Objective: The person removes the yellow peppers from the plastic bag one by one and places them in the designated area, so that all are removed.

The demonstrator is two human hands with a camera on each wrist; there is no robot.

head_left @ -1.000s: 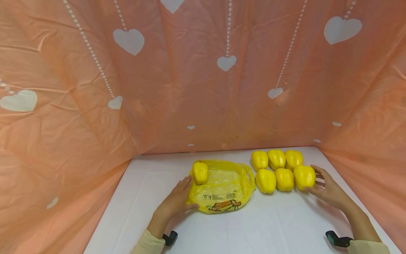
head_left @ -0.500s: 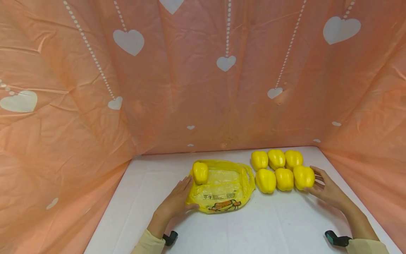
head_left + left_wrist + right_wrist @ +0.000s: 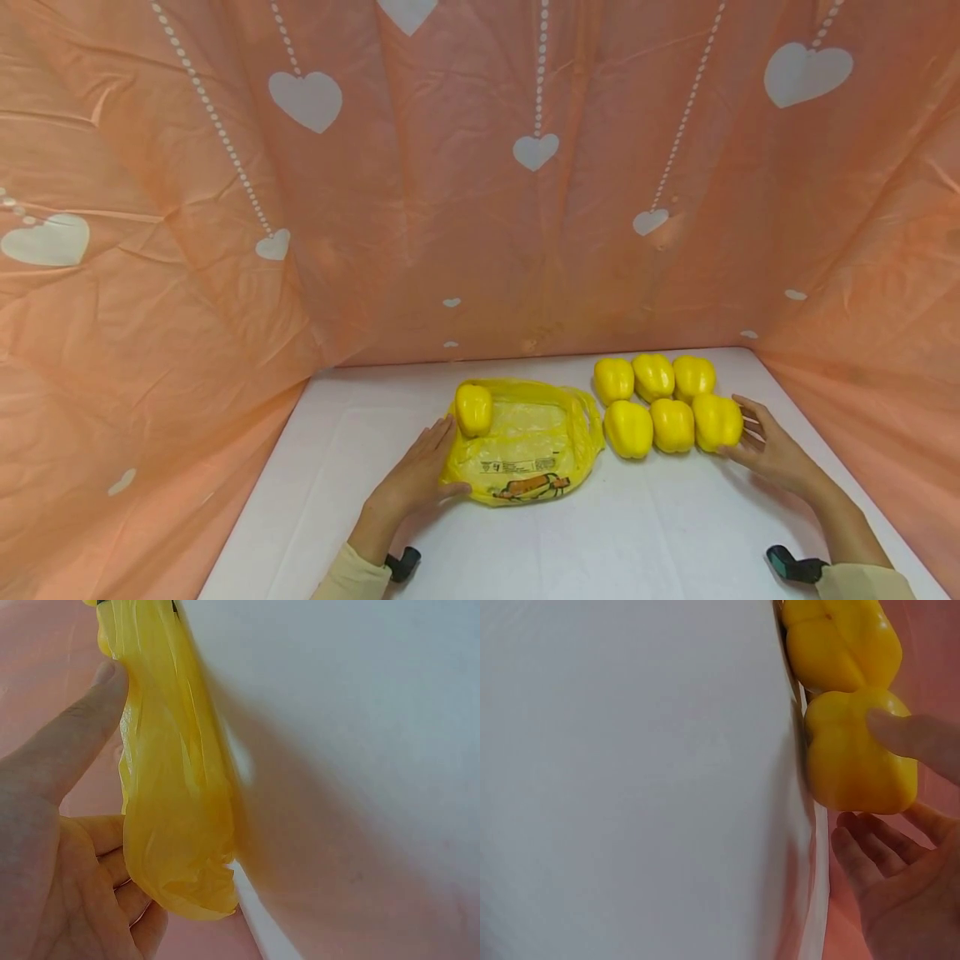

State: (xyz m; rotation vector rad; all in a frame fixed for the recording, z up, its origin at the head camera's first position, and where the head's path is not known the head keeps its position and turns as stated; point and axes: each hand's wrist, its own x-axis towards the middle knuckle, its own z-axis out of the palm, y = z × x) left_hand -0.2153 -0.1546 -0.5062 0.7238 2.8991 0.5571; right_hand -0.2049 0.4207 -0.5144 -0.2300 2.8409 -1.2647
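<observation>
My left hand [image 3: 418, 468] lies along the left side of a yellow plastic bag [image 3: 525, 442], its fingers loosely extended. In the left wrist view the thumb touches the upright bag side [image 3: 176, 795], while the other fingers reach behind it. Inside the bag's left part sits one yellow bell pepper [image 3: 474, 410]. My right hand [image 3: 776, 450] is at the front row's right-end bell pepper [image 3: 717, 422], fingers relaxed along its right side. In the right wrist view the thumb [image 3: 900, 735] overlaps that pepper [image 3: 859, 769], and a small gap shows between it and several fingertips.
Several more yellow bell peppers [image 3: 653, 377] stand in two rows at the back right of the white table [image 3: 570, 550]. Beyond the table hangs a pink curtain [image 3: 420, 208] with white hearts. Wrist cameras [image 3: 787, 564] hang below both forearms.
My right hand and the pepper beside it have shifted slightly left and nearer to me, closer to the neighbouring pepper. The left hand and the bag have stayed put.
</observation>
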